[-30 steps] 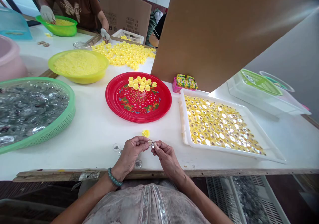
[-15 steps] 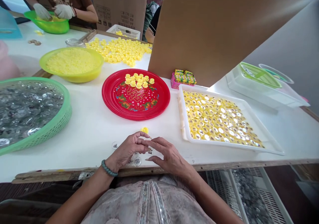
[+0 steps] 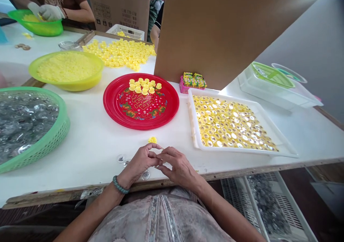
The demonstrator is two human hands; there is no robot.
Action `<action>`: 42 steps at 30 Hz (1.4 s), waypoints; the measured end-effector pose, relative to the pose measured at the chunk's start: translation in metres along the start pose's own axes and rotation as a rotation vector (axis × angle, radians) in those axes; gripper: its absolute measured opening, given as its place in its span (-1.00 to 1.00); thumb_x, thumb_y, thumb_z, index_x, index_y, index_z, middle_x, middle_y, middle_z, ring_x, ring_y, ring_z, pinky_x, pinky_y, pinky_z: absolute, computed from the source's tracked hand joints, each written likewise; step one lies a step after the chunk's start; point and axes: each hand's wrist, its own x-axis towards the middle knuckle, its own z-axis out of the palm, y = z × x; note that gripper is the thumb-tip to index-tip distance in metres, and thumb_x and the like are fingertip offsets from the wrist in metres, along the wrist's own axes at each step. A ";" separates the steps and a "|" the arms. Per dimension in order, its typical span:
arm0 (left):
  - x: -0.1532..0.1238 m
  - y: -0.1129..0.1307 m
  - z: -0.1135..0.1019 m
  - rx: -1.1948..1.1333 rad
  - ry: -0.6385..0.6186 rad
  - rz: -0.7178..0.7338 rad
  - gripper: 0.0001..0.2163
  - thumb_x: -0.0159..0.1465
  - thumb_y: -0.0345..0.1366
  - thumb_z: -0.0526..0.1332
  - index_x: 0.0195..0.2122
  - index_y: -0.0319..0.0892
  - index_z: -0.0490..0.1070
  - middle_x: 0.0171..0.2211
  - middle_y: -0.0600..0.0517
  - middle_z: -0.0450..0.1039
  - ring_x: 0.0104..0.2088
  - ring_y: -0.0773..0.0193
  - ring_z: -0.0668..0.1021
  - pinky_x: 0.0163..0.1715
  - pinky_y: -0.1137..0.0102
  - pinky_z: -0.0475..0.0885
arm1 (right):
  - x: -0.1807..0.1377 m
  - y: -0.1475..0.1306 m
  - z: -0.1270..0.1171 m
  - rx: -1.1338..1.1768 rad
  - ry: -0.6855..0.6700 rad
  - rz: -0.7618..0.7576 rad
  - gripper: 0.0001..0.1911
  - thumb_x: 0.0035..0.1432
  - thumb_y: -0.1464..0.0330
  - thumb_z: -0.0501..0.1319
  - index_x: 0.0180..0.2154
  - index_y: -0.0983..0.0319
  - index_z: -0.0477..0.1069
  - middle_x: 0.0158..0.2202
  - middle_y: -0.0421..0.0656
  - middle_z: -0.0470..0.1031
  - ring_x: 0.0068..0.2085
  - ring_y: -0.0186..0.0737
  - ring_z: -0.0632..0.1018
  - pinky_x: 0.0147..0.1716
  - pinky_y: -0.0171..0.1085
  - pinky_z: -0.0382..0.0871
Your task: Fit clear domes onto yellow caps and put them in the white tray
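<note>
My left hand (image 3: pixel 141 162) and my right hand (image 3: pixel 176 165) meet above the near edge of the white table, fingertips pinched together. Whatever sits between them is too small and covered to make out. Just beyond my fingers lies a small yellow cup-shaped piece (image 3: pixel 152 140). Beside my left hand are clear round discs with dark marks (image 3: pixel 121 158), and another clear disc (image 3: pixel 145 175) lies under it near the edge. Farther off, a red tray (image 3: pixel 115 114) carries a cluster of small yellow cups (image 3: pixel 144 86).
A white tray (image 3: pixel 191 122) of yellow pieces with shiny round faces stands right. At left are a green basket (image 3: pixel 63 127) of clear parts and a yellow bowl (image 3: pixel 98 73). Cardboard (image 3: pixel 199 30) rises behind. Across the table, a co-worker's gloved hands (image 3: pixel 51 12) work over a green bowl.
My fingertips have drawn closer together, and a small dark-marked piece seen between my hands is now covered. The whole view has shifted slightly; the trays stay put.
</note>
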 end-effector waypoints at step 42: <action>0.048 0.004 -0.036 0.991 0.180 0.485 -0.89 0.13 -0.33 0.20 -0.31 -0.15 0.46 -0.32 0.01 0.44 -0.39 0.27 0.45 -0.39 0.42 0.30 | 0.046 0.065 -0.005 -0.111 -0.076 -0.049 -0.69 0.13 0.46 0.16 -0.05 0.20 0.37 -0.13 -0.10 0.48 -0.11 -0.20 0.47 -0.10 -0.21 0.35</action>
